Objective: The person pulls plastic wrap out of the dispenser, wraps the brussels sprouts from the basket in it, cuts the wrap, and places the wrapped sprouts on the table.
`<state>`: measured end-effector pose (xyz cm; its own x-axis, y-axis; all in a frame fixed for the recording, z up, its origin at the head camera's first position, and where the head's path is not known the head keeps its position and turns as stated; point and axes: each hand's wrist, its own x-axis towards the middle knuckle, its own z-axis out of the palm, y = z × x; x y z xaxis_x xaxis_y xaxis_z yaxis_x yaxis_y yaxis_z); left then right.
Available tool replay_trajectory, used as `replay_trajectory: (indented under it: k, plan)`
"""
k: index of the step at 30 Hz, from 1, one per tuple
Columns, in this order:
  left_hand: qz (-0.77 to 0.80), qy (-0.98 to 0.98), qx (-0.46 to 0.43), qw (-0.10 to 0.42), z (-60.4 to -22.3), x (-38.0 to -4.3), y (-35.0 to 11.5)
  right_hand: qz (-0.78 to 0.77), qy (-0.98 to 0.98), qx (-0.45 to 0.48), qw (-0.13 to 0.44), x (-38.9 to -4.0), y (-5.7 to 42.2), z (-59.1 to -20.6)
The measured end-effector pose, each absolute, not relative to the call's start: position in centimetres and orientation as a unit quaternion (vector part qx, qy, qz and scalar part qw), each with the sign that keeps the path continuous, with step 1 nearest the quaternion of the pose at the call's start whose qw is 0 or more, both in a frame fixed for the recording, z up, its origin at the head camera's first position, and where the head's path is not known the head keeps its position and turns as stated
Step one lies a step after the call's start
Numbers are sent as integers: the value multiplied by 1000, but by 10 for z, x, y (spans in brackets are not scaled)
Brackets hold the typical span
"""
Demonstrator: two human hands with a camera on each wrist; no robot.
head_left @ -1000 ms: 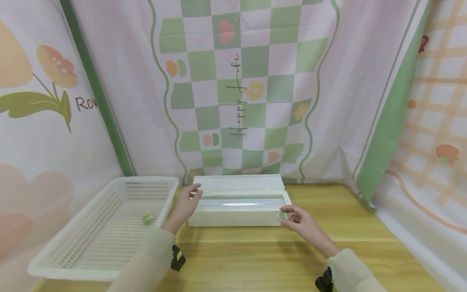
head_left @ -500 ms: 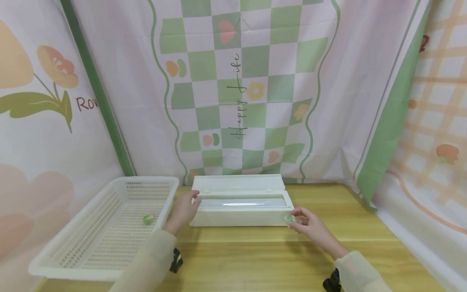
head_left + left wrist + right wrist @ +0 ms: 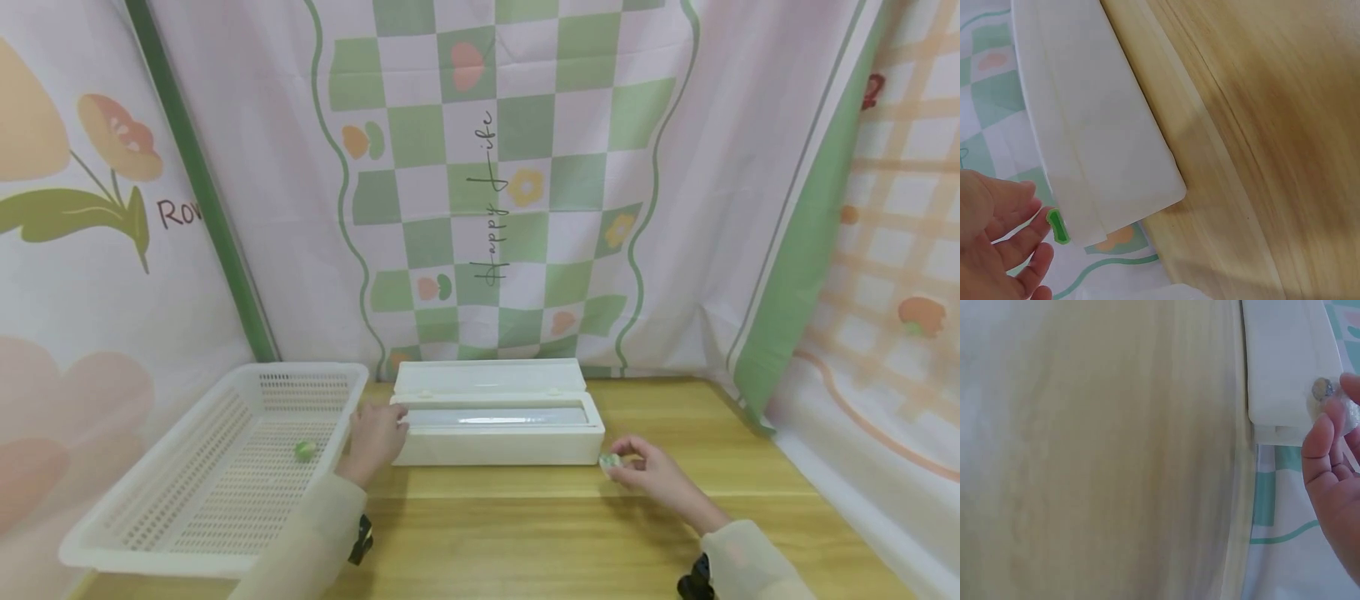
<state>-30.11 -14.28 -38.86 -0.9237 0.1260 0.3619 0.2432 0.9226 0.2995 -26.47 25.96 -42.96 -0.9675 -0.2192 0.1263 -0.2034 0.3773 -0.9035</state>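
A white cling film box (image 3: 498,447) stands on the table with its lid (image 3: 489,377) raised, showing a glossy roll of film (image 3: 498,417) inside. My left hand (image 3: 375,437) is at the box's left end. In the left wrist view, a fingertip touches a small green slider (image 3: 1058,226) at the box's edge, and the other fingers are loosely bent. My right hand (image 3: 663,483) pinches a small round green-and-white thing (image 3: 609,461) in clear film, just off the box's right front corner. In the right wrist view, its wrapped end (image 3: 1322,389) has a brownish round spot.
A white perforated basket (image 3: 157,565) stands on the left, holding a small round green vegetable (image 3: 305,451). Wooden table (image 3: 495,533) lies in front of the box. Printed curtains (image 3: 427,200) hang behind and on both sides.
My right hand has moved right and slightly toward me with the wrapped green-and-white thing, away from the box front. My left hand has lowered at the box's left end.
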Motion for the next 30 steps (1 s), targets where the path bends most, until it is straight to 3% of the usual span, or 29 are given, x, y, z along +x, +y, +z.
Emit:
replay_trajectory:
  k: [15,30]
  plan:
    - [-136,-975,-90,151,-390,-301,-143,-505,848,-151,53,-270,267,-439]
    - [-140,-970,-102,171,-394,-301,-145,-493,848,-166,97,-275,270,-444]
